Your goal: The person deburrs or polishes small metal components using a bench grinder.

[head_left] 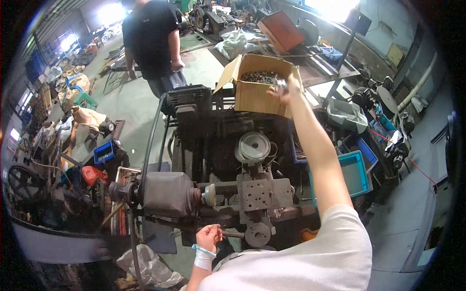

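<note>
Your two hands are well apart. Your right hand (285,92), blurred, reaches far over the near right side of an open cardboard box (261,100); you cannot be told to hold anything there, as the fingers are too smeared to tell. Small dark pieces (257,76) lie in a heap inside the box. Your left hand (208,238), a white wrap (203,261) around its wrist, is curled near you, just beside a short bar (233,234) that runs to a round disc (257,235); whether it grips anything cannot be made out.

Between your hands spreads the dark, grimy surface of a machine (218,186): a plate with holes (256,195) in the middle, a round metal wheel (253,146) farther off, a bulky housing (167,194) to the left. To the right of it sits a turquoise tray (364,170).

Beyond, a pale concrete floor (133,133) opens to the far left, where a person in black (151,43) stands. A blue crate (104,153) and a red bag (93,174) lie amid clutter on the left. On the far side, a tilted orange-red box (281,31) stands near a pale sack (235,44); a pipe (421,82) runs along the right wall, and bright windows light the far end.
</note>
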### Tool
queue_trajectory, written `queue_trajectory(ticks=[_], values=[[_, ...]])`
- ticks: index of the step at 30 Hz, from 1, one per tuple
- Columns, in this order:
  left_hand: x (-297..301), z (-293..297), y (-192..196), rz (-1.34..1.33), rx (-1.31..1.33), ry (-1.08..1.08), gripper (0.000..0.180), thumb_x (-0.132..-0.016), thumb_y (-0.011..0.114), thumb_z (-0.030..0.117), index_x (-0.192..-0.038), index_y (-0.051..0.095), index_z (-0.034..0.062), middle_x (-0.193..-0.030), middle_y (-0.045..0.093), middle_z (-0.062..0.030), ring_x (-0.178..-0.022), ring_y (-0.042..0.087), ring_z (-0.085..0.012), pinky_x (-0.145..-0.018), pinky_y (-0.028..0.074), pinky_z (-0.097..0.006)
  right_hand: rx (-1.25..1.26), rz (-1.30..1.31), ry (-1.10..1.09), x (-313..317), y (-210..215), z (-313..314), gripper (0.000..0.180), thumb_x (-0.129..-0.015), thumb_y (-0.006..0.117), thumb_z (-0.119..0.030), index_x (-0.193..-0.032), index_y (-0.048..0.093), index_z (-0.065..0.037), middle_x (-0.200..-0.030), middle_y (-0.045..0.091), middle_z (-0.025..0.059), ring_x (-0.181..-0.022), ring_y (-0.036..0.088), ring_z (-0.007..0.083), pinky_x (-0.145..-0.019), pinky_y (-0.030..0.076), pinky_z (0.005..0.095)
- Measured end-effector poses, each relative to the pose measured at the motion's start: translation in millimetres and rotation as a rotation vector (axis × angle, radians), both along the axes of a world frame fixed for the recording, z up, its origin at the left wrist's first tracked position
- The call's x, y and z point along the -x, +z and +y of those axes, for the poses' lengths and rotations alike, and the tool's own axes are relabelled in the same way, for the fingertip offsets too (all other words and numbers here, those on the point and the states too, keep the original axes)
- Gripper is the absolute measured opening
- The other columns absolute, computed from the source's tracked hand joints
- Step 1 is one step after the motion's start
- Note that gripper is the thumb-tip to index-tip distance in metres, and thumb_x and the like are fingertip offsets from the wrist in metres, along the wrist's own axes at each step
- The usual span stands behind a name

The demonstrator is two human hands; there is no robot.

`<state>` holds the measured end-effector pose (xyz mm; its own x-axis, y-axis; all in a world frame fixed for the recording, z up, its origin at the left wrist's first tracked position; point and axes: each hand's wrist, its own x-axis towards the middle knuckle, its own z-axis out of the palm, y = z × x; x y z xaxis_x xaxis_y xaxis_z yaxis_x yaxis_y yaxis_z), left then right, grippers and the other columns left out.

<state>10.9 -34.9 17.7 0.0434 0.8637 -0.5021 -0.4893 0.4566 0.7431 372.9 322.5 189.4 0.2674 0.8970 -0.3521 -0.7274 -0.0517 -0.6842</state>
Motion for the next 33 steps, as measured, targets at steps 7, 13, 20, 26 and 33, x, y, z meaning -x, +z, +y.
queue_trajectory(ticks=[7, 13, 20, 26, 33], values=[[6.3, -9.1, 1.5, -0.022, 0.018, -0.028, 0.014, -0.081, 0.054, 0.011, -0.082, 0.057, -0.0021, -0.066, 0.057, -0.008, -0.053, 0.052, -0.0126, -0.046, 0.043, -0.023, -0.052, -0.474, -0.16, -61.3, -31.3, -26.9, 0.042, -0.082, 0.048, -0.034, -0.115, 0.038, -0.009, -0.106, 0.047, 0.0134, -0.091, 0.052, 0.0266, -0.066, 0.047, 0.0397], [8.0, -4.9, -1.6, 0.007, -0.033, -0.15, 0.017, -0.082, 0.054, 0.016, -0.082, 0.056, -0.001, -0.067, 0.057, -0.0063, -0.052, 0.051, -0.012, -0.045, 0.041, -0.023, 0.286, -0.718, -0.172, -117.4, -114.9, -229.9, 0.023, -0.079, 0.054, -0.023, -0.091, 0.055, -0.003, -0.075, 0.058, 0.0082, -0.067, 0.057, 0.0182, -0.053, 0.046, 0.0293], [-13.4, -16.7, -5.2, 0.04, -0.001, -0.252, 0.018, -0.083, 0.052, 0.017, -0.085, 0.054, -0.0002, -0.067, 0.054, -0.006, -0.05, 0.047, -0.0142, -0.043, 0.039, -0.026, 0.665, -1.859, 0.209, -173.1, -195.2, -388.5, 0.018, -0.069, 0.051, -0.013, -0.081, 0.062, -0.004, -0.084, 0.06, 0.0134, -0.08, 0.056, 0.0288, -0.072, 0.044, 0.0378], [-65.1, -49.7, 10.0, 0.129, 0.036, -0.095, 0.016, -0.084, 0.051, 0.017, -0.083, 0.054, 0.0012, -0.062, 0.051, -0.0037, -0.049, 0.044, -0.0122, -0.043, 0.038, -0.025, 0.537, -2.169, 0.898, -190.8, -248.5, -374.7, 0.042, -0.067, 0.053, -0.012, -0.108, 0.051, -0.019, -0.117, 0.042, 0.0109, -0.112, 0.036, 0.0283, -0.083, 0.036, 0.0451], [-151.4, -84.1, 16.6, 0.198, 0.106, 0.06, 0.016, -0.083, 0.051, 0.017, -0.083, 0.053, 0.0016, -0.064, 0.05, -0.0033, -0.051, 0.044, -0.0126, -0.044, 0.037, -0.025, 0.198, -2.235, 1.151, -228.3, -277.4, -340.6, 0.06, -0.059, 0.065, -0.021, -0.115, 0.043, -0.016, -0.115, 0.039, 0.0141, -0.106, 0.038, 0.0278, -0.079, 0.036, 0.0486]])
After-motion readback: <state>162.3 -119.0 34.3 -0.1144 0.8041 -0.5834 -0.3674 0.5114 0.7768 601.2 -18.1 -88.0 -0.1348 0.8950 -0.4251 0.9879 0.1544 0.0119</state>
